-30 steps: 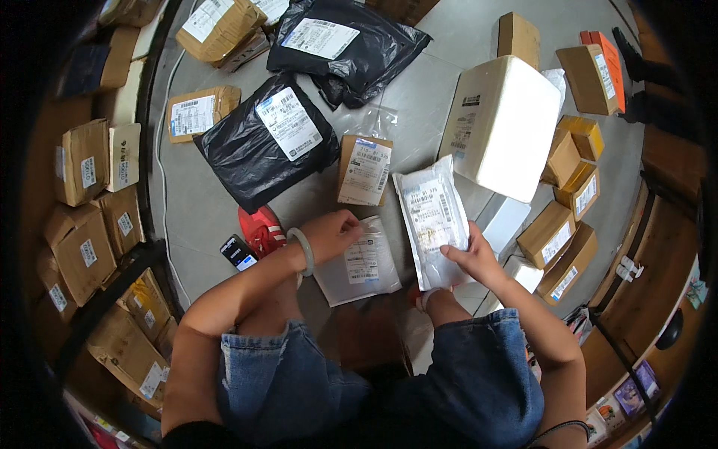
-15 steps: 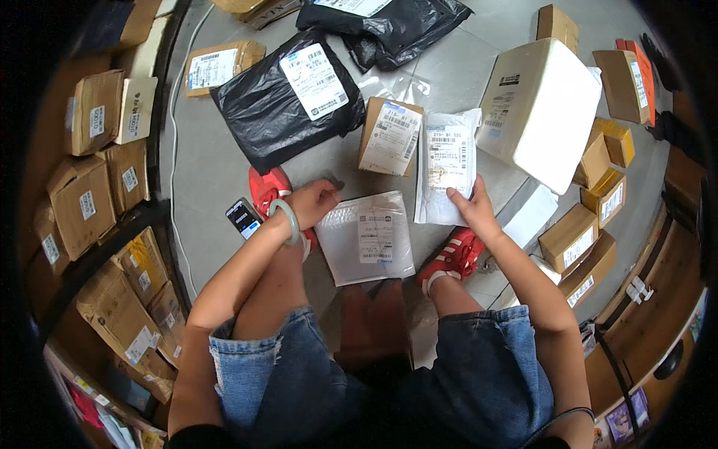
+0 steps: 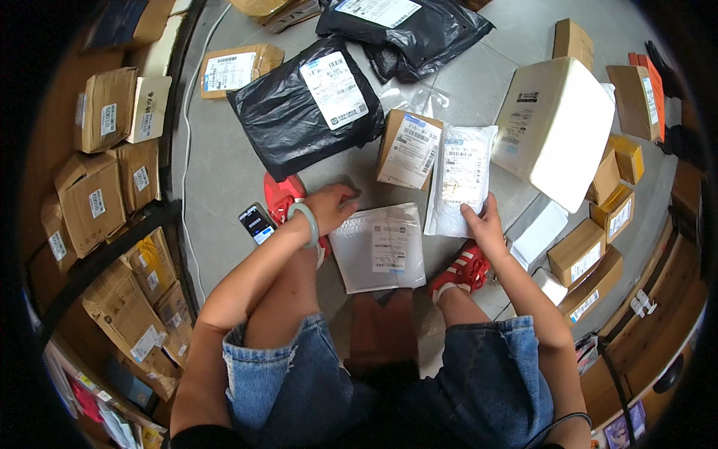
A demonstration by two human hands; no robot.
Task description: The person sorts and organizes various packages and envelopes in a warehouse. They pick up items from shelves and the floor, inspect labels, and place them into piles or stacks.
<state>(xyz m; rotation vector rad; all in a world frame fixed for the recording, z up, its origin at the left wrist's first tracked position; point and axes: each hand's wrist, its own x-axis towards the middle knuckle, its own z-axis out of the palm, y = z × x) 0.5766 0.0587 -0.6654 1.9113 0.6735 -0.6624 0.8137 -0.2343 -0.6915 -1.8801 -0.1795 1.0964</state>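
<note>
My right hand (image 3: 486,226) grips a slim white padded mailer (image 3: 458,206) by its lower right corner, thumb on top and the other fingers hidden behind. My left hand (image 3: 333,206), with a pale green bangle at the wrist, has its fingers curled with nothing visible in them. It rests at the upper left corner of a wider white bubble mailer (image 3: 359,262), which lies between my feet with its label up. Just left of the held mailer is a small brown box (image 3: 389,161) with a white label.
Large black plastic parcels (image 3: 277,112) lie ahead. A white foam box (image 3: 557,112) stands at the right, with several brown cartons (image 3: 576,243) beyond it. A phone (image 3: 256,223) lies by my left shoe. Shelves of boxes (image 3: 93,202) line the left side.
The whole scene has shifted slightly right and down in the picture. Both hands keep nearly the same places relative to the two white mailers.
</note>
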